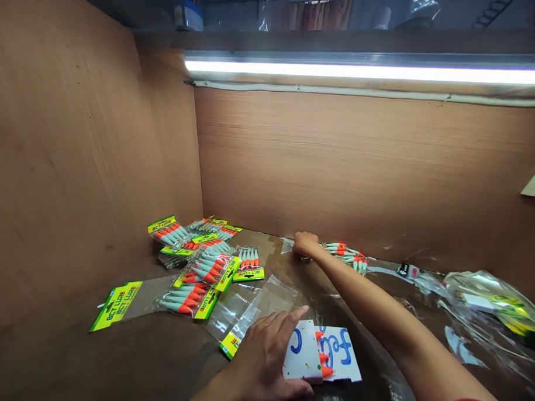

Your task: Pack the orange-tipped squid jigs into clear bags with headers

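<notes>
The dark brown bench sits in a booth of reddish plywood walls, with a long white tube lamp glowing across the top at twelve o'clock.

The left hand, at six o'clock, lies palm down with its grip spread flat, fingers fanned over the left part of a white folded card with blue handwriting. Orange tips of small floats poke out from the card's fold. Just beside the hand at eleven o'clock lies an empty clear plastic sleeve with a yellow header, glossy and flat.

The right hand reaches far out toward twelve o'clock, the forearm crossing the bench diagonally. Its grip is curled closed at the left end of a loose bundle of slim pale-green floats with orange ends; whether it pinches them cannot be told.

At ten o'clock a heap of filled packets with yellow-green printed headers spreads over the bench, each a shiny clear bag with a row of tapered green and orange floats. One flat packet with a yellow-green header lies apart at nine o'clock. At three o'clock a crumpled clear plastic bag lies bunched and wrinkled, well apart from both hands.
</notes>
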Action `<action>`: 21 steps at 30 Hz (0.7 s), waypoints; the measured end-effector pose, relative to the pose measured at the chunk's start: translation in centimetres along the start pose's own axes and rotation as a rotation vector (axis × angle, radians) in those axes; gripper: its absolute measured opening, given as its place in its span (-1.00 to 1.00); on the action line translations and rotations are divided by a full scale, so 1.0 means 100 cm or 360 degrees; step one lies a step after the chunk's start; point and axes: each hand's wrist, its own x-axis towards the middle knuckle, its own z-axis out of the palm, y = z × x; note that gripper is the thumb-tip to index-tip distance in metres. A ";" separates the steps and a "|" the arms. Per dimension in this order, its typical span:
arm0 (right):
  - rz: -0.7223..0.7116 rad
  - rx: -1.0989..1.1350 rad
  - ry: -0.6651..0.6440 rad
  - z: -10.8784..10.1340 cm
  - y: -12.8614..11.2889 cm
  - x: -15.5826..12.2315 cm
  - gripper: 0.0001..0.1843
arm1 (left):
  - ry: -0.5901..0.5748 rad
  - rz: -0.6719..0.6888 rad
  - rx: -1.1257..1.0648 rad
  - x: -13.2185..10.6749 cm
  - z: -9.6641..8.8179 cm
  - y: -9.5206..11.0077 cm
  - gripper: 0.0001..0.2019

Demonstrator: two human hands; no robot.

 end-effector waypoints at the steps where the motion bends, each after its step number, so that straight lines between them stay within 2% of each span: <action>1: -0.0019 0.0068 -0.0023 -0.002 0.001 -0.001 -0.64 | -0.0004 -0.0004 -0.0004 0.000 -0.001 0.001 0.17; 4: -0.0147 0.0348 -0.0101 -0.016 0.010 -0.015 -0.66 | -0.0020 -0.0001 -0.0038 0.000 -0.002 0.004 0.15; 6: -0.0273 0.0575 -0.0159 -0.028 0.021 -0.036 -0.64 | -0.0015 0.0009 -0.0065 0.000 -0.003 0.004 0.14; 9: -0.0433 0.0866 -0.0231 -0.043 0.045 -0.085 -0.62 | 0.0015 0.0019 -0.0081 -0.001 -0.003 0.004 0.11; 13: -0.0570 0.1102 -0.0349 -0.053 0.090 -0.165 -0.57 | 0.0062 0.0020 -0.0114 0.000 -0.002 0.001 0.10; 16: -0.0538 0.0902 -0.0363 -0.051 0.118 -0.219 -0.64 | 0.0051 0.0021 -0.0127 0.001 -0.001 0.002 0.08; 18: -0.0505 0.0640 -0.0220 -0.047 0.127 -0.245 -0.70 | 0.0022 0.0025 -0.0112 0.001 -0.002 0.005 0.05; 21: -0.0638 0.0286 0.0011 -0.043 0.124 -0.270 -0.78 | -0.0002 0.0066 -0.0052 0.003 -0.004 0.009 0.05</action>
